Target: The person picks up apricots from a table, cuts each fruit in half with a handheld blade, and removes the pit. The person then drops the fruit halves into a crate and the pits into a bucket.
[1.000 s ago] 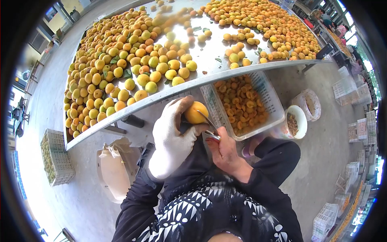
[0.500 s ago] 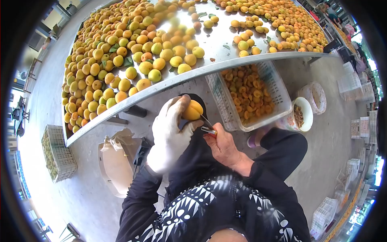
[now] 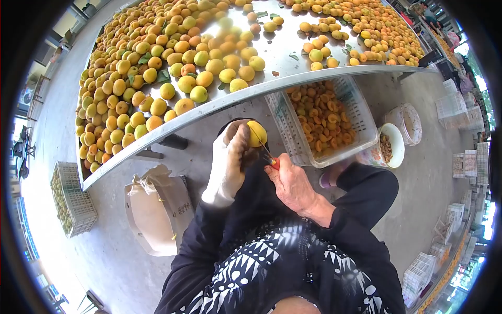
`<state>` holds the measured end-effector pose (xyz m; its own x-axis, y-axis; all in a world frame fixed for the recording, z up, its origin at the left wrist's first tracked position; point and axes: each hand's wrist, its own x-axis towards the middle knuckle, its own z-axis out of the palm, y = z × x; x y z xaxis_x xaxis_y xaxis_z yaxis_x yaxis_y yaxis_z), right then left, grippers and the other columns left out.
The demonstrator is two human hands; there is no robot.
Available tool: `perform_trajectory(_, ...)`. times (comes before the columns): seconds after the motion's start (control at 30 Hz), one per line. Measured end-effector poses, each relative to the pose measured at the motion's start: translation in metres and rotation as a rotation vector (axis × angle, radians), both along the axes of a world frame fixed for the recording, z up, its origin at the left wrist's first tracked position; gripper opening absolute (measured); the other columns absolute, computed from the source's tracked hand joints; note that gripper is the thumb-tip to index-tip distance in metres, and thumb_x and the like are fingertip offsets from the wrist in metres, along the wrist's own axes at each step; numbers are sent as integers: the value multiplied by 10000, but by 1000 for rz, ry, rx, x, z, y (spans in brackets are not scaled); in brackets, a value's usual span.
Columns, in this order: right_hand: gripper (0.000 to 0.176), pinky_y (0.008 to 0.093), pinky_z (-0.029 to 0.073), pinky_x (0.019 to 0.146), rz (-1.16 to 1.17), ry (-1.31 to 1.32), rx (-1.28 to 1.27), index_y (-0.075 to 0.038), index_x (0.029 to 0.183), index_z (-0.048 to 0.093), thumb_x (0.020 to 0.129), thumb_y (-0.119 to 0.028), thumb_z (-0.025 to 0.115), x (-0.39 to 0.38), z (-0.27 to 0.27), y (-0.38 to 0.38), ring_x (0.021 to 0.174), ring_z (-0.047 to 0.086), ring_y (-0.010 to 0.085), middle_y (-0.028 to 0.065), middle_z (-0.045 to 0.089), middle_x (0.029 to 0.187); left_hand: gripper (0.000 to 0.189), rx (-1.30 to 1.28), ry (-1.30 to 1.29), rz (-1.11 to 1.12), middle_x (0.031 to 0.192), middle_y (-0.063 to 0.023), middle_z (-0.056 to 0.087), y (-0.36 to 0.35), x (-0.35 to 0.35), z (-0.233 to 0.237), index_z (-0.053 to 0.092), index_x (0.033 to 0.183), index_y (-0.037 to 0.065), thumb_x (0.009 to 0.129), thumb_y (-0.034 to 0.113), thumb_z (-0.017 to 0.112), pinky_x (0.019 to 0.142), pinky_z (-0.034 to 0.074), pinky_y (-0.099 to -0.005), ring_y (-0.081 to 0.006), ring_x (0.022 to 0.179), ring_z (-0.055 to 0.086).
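Note:
My left hand (image 3: 231, 159), in a white glove with darkened fingertips, is closed around a yellow apricot (image 3: 256, 134) in front of the table edge. My right hand (image 3: 294, 184) is bare and grips a small knife by its red handle (image 3: 275, 163). The knife's thin blade (image 3: 265, 148) points up and left, its tip right at the apricot's surface. Both hands are over my lap, close together.
Whole apricots (image 3: 123, 78) cover much of the metal table (image 3: 282, 47). Beneath it stands a plastic crate (image 3: 367, 137) of halved apricots, with a bucket (image 3: 398, 146) of pits and another bucket (image 3: 413, 125) at right. An open cardboard box (image 3: 151, 214) and a crate (image 3: 79, 201) are at left.
My left hand has turned, so the apricot shows a different side and sits slightly higher. My right hand has shifted slightly, the knife still at the apricot.

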<state>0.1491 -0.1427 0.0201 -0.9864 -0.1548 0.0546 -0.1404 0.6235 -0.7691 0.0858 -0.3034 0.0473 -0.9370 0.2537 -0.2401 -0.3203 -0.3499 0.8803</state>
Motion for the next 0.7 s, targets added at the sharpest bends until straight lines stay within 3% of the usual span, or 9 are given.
perform_trajectory(0.07, 293, 470, 447, 462, -3, 5, 25, 29, 895, 416, 978, -209, 566, -1, -2, 0, 550, 603, 425, 225, 545, 558, 499, -17, -31, 4, 889, -41, 621, 4, -5, -10, 577, 1123, 48, 983, 520, 499, 541, 364, -168, -36, 641, 513)
perform_trajectory(0.13, 310, 476, 457, 480, -31, 14, -4, 36, 887, 422, 982, -225, 559, -3, -6, 0, 566, 608, 433, 238, 563, 582, 433, -20, -67, -49, 817, -20, 587, 4, -9, -14, 588, 1053, 43, 990, 466, 515, 547, 373, -186, -33, 612, 461)
perform_trajectory(0.2, 318, 482, 461, 494, -48, -15, -20, 38, 884, 426, 986, -235, 551, -5, -2, -2, 580, 609, 442, 245, 568, 591, 459, -128, 30, -43, 850, -36, 618, 4, -11, -19, 584, 1084, 26, 990, 470, 517, 590, 436, -214, -69, 659, 529)
perform_trajectory(0.37, 340, 503, 470, 544, -38, -91, -92, 44, 879, 433, 998, -260, 527, -6, 1, -16, 626, 610, 468, 263, 579, 621, 418, -554, 604, 243, 930, -101, 671, 5, -11, -40, 555, 1168, -9, 981, 364, 578, 738, 518, -303, -147, 801, 619)
perform_trajectory(0.47, 343, 509, 470, 557, -22, -128, -103, 49, 881, 427, 1000, -258, 520, -3, 1, -22, 649, 610, 475, 281, 583, 643, 386, -511, 375, 239, 941, -117, 666, 5, -3, -35, 553, 1151, -14, 985, 334, 570, 763, 510, -298, -131, 829, 614)
perform_trajectory(0.6, 334, 510, 477, 567, -36, -163, -50, 54, 891, 416, 999, -246, 515, -2, -7, -27, 663, 618, 473, 290, 584, 652, 347, -485, 327, 319, 891, -101, 650, 16, -4, -45, 556, 1110, -14, 1002, 314, 531, 725, 495, -281, -126, 787, 593)
perform_trajectory(0.7, 325, 507, 487, 563, -39, -136, -10, 50, 898, 413, 998, -243, 513, -3, -14, -26, 655, 623, 469, 290, 587, 646, 335, -399, 257, 373, 749, -43, 562, 21, -9, -51, 575, 988, 5, 1029, 319, 463, 589, 429, -263, -112, 641, 495)
